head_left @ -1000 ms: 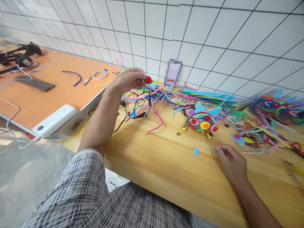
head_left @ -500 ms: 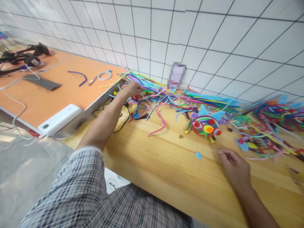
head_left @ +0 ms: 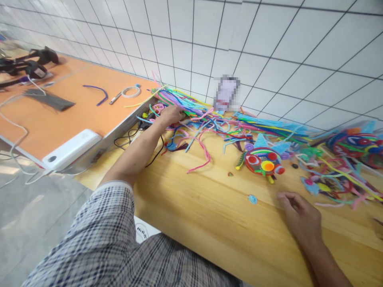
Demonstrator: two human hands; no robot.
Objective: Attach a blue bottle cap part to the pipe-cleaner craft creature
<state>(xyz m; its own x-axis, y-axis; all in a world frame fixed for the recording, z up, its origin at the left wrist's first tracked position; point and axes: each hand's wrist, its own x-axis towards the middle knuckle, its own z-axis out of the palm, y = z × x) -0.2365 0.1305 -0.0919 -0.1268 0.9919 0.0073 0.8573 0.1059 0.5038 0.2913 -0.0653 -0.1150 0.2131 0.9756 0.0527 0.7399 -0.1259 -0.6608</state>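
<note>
My left hand [head_left: 173,114] reaches into the heap of coloured pipe cleaners [head_left: 191,104] by the wall. Its fingers are curled closed among the strands, and whatever they hold is hidden. Resting on the table at the right, my right hand [head_left: 302,217] is loosely curled with thumb against fingers, and I see nothing in it. Beyond it stands a round pipe-cleaner animal face [head_left: 265,161] with blue ears, red-and-white eyes and an orange-yellow nose. A small light-blue coil [head_left: 252,199] lies to the left of my right hand. Pink twisted pipe cleaners [head_left: 206,153] trail toward me.
A pixelated phone [head_left: 226,93] leans on the tiled wall. More pipe-cleaner pieces [head_left: 332,179] and another coloured figure [head_left: 356,141] are at the right. On the orange table at the left are a white power bank [head_left: 72,148], cables and a blue pipe cleaner [head_left: 100,93].
My left hand has moved slightly right, deeper along the pipe-cleaner heap. The view has shifted a little. My right hand stays curled on the table.
</note>
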